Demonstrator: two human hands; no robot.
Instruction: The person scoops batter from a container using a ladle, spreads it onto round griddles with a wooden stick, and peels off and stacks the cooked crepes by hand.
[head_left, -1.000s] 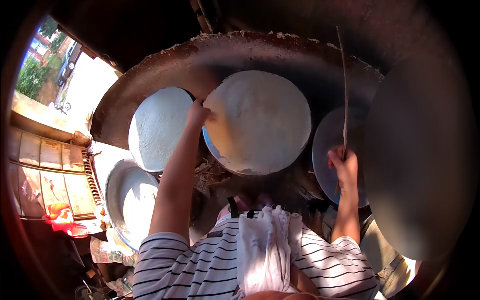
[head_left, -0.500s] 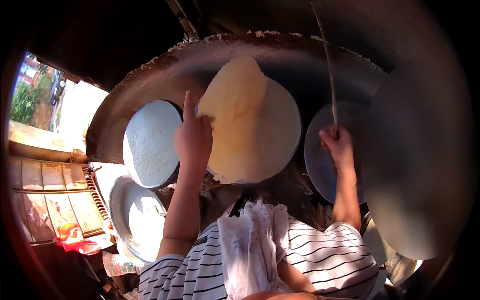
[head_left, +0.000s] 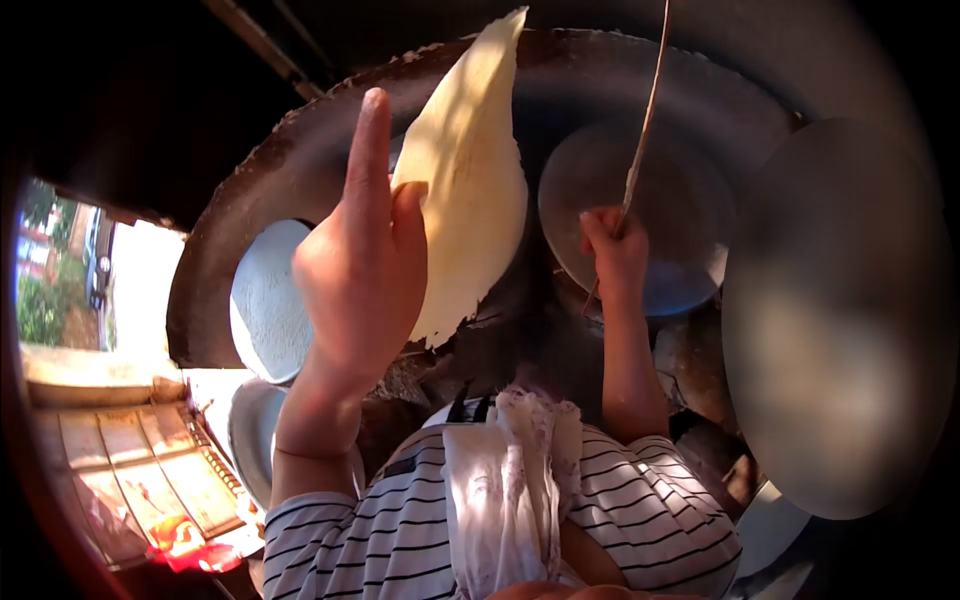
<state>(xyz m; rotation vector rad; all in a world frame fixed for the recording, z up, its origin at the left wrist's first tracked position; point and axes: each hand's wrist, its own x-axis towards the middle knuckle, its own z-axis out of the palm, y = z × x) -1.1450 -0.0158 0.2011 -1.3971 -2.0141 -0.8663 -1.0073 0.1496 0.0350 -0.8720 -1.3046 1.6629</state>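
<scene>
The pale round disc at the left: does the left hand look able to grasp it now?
Probably not: the left hand is near the pale round disc, but seems occupied holding the thin sheet.

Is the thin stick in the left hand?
No, the right hand grips the thin stick, while the left hand holds the pale sheet.

The thin sheet is pale yellow, the stick brown, the left disc bluish white; narrow black stripes cross the white shirt.
</scene>
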